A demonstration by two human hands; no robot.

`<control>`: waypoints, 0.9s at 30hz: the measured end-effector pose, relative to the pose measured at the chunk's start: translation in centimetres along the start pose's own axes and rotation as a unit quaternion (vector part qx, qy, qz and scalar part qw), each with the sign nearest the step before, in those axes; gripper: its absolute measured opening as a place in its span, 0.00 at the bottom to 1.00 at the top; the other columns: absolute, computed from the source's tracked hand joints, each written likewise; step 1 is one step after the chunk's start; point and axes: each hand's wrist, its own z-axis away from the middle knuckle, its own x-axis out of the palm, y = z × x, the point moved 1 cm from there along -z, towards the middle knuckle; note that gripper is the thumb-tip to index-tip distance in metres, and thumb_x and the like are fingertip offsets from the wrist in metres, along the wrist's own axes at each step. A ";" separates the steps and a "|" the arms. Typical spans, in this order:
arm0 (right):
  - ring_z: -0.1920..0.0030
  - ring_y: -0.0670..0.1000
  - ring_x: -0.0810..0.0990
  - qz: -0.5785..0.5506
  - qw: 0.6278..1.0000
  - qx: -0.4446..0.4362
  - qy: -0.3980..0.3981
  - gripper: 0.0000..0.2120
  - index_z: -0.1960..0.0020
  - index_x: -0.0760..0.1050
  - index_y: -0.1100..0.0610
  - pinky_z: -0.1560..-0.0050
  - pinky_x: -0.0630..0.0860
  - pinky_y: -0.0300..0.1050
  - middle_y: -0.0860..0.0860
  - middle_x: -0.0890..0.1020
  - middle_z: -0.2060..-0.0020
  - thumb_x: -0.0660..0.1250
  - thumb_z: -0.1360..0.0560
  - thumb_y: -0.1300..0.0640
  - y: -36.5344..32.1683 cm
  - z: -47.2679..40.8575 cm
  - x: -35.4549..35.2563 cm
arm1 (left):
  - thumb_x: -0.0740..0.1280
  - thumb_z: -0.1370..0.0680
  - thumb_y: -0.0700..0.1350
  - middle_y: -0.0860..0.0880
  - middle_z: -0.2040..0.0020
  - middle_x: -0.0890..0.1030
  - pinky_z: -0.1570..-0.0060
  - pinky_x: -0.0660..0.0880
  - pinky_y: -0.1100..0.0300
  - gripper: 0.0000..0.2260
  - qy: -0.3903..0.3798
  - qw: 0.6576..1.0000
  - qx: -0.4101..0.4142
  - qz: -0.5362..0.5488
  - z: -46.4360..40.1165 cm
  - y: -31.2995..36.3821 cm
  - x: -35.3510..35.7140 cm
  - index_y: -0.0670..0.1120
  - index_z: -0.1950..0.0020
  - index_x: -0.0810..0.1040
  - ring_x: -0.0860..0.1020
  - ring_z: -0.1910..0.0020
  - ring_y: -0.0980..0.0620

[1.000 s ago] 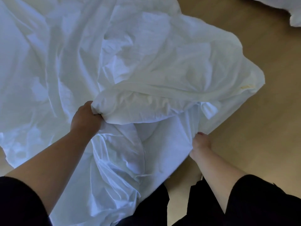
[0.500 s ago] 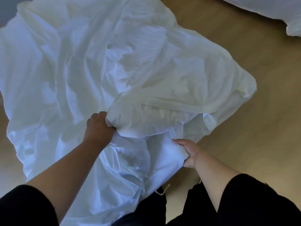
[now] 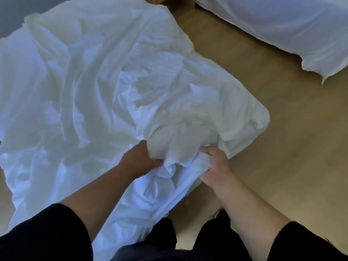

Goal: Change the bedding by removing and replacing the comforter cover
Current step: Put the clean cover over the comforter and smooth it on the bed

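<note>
Head cam: looking down at both hands and a big heap of white bedding on the floor.
Comforter cover: white, v. wrinkled, spread over the wood floor from the far left to right in front of the person. Near end runs down btw the two arms toward the legs.
Comforter: creamier white lump showing through / under the cover on the right side, its corner bulging out toward the floor. Can't tell exactly where cover ends and filling starts, too many folds.
Left hand: fingers curled into the padded lump at its near edge, thumb on top, grasping a bunch of it w/ fabric.
Right hand: just beside the left, clenched round a gathered twist of the thin cover fabric, knuckles up, fingers buried in cloth.
Hands: close together, only a small wad of cloth btw them.
Sleeves: black, short, both forearms bare. Left sleeve, right sleeve.
Legs: dark trousers at the bottom edge, cover draped against them.
Other bedding: another white pile top right, well apart from the main heap, bare floor btw.
</note>
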 end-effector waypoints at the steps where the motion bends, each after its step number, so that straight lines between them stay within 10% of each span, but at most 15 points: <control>1: 0.30 0.65 0.72 -0.009 1.000 -0.018 -0.017 0.21 0.31 0.73 0.68 0.28 0.67 0.59 0.63 0.78 0.37 0.60 0.23 0.62 -2.2 1.8 1.2 | 0.68 0.39 0.62 0.48 0.48 0.77 0.49 0.74 0.49 0.33 0.051 0.999 -0.001 0.001 0.9 0.9 -0.1 0.47 0.40 0.69 0.77 0.46 0.42; 6: 0.39 0.62 0.81 0.023 0.985 -0.095 -0.145 0.20 0.40 0.83 0.58 0.45 0.80 0.56 0.60 0.82 0.39 0.75 0.32 0.57 -11.5 10.9 3.4 | 0.72 0.34 0.56 0.52 0.60 0.73 0.65 0.68 0.53 0.20 0.260 0.961 0.053 0.081 5.2 5.0 -4.0 0.51 0.53 0.63 0.76 0.58 0.41; 11: 0.52 0.53 0.87 0.175 0.977 0.091 -0.078 0.15 0.52 0.88 0.56 0.61 0.83 0.45 0.56 0.87 0.50 0.67 0.26 0.48 -5.5 12.9 2.2 | 0.72 0.36 0.67 0.58 0.60 0.71 0.63 0.66 0.54 0.28 0.143 0.976 0.145 0.079 10.1 11.8 -1.4 0.52 0.53 0.62 0.73 0.59 0.51; 17: 0.31 0.61 0.75 0.275 0.953 0.048 -0.114 0.22 0.28 0.71 0.63 0.30 0.71 0.57 0.62 0.76 0.32 0.61 0.19 0.53 -5.5 11.6 0.1 | 0.71 0.29 0.57 0.49 0.57 0.78 0.54 0.74 0.53 0.17 0.041 0.893 0.072 0.442 13.3 11.1 -1.2 0.45 0.54 0.73 0.77 0.55 0.48; 21: 0.39 0.58 0.81 0.376 0.915 0.037 -0.140 0.20 0.38 0.78 0.62 0.36 0.76 0.56 0.59 0.83 0.41 0.67 0.21 0.49 -4.3 11.8 2.4 | 0.65 0.25 0.46 0.56 0.64 0.76 0.66 0.68 0.63 0.06 0.244 0.942 0.092 0.211 15.6 12.3 -3.5 0.53 0.60 0.70 0.75 0.62 0.58; 25: 0.64 0.45 0.85 0.337 0.936 0.011 -0.106 0.13 0.56 0.79 0.57 0.65 0.80 0.40 0.51 0.85 0.66 0.57 0.18 0.61 -4.0 10.5 6.6 | 0.61 0.32 0.46 0.54 0.66 0.74 0.69 0.67 0.61 0.05 0.207 0.939 0.230 0.149 17.5 14.5 -3.2 0.54 0.59 0.67 0.72 0.66 0.55; 27: 0.55 0.50 0.85 0.270 0.954 0.041 -0.122 0.15 0.53 0.82 0.57 0.55 0.81 0.43 0.55 0.85 0.59 0.57 0.18 0.62 -4.0 10.4 8.0 | 0.62 0.29 0.44 0.56 0.65 0.75 0.65 0.69 0.61 0.05 0.174 0.952 0.196 0.158 16.8 12.8 -2.3 0.54 0.57 0.70 0.75 0.62 0.58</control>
